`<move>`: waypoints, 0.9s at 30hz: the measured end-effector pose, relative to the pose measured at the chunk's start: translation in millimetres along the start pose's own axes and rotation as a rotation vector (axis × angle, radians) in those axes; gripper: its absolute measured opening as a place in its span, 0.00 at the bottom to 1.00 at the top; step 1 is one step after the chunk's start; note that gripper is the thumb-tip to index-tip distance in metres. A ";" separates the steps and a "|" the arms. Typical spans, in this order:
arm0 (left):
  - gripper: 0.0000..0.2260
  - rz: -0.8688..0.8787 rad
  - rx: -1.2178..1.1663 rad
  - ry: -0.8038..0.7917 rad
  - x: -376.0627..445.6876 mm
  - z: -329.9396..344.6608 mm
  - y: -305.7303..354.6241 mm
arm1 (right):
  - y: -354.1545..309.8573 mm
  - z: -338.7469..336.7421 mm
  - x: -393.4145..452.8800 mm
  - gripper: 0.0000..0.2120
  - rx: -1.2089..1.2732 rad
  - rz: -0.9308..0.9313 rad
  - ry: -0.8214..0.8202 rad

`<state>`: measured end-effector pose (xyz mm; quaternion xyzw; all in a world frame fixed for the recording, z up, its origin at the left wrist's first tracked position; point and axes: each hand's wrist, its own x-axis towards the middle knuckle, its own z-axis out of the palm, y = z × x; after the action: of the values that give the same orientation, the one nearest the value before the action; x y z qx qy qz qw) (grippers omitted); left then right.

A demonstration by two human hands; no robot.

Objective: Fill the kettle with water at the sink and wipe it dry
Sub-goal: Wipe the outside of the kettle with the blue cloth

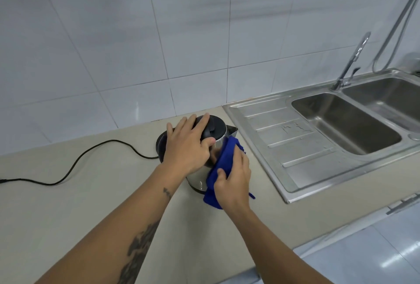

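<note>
A: Where's the kettle [218, 145]?
B: Upright on the beige worktop [91, 204], just left of the steel sink [272, 170]. Black lid on, spout toward the sink.
A: Hands?
B: Left hand [188, 145] lies over the lid and handle side, fingers spread and curled on it, thumb on the lid edge. Right hand [234, 181] has its grip pinching a blue cloth [223, 161], pressed flat on the kettle's steel wall.
A: Cord?
B: Black cord [75, 165] trails left across the worktop. Tap [350, 65] stands behind the basins.
</note>
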<state>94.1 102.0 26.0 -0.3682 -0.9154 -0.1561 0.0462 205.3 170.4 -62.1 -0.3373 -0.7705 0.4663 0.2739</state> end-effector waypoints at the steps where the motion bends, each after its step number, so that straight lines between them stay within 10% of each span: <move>1: 0.28 -0.001 0.006 -0.003 0.8 1.0 -0.2 | -3.9 1.3 0.1 0.36 -0.024 -0.035 0.017; 17: 0.33 -0.200 -0.050 0.104 -7.1 20.9 50.4 | 13.5 -92.3 82.5 0.25 -0.116 -0.002 -0.188; 23: 0.40 -0.249 -0.082 0.206 -5.2 30.0 62.5 | 23.4 -146.0 137.2 0.18 -0.623 -0.064 -0.195; 27: 0.34 -0.284 -0.093 0.241 -2.6 38.0 63.3 | 68.9 -142.4 141.8 0.31 -0.894 0.050 -0.507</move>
<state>140.7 155.6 5.5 -0.2155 -0.9378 -0.2462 0.1160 240.1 379.6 -50.0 -0.3160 -0.9285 0.1650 -0.1039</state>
